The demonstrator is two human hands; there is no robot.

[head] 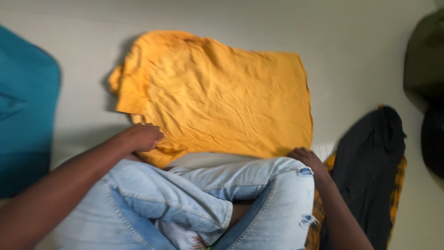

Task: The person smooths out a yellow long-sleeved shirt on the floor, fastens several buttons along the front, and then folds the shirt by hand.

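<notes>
On the pale surface (360,51), pinch the yellow shirt (217,97) hem evenly: left hand (141,137) curled on fabric, right hand (307,159) grip unclear.

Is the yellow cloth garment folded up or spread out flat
Mostly spread flat: the wrinkled yellow cloth garment lies open across the pale surface, only its left end tucked over. Both hands, left and right, touch its near edge.

Pale floor (360,51): yellow shirt (217,97), teal cloth (23,111), dark garment (370,157).

Bare sheet (360,55) is lying open far and right of the yellow cloth (217,97) — teal fabric (25,111) is blocking left, dark clothes (370,157) crowding right.
</notes>
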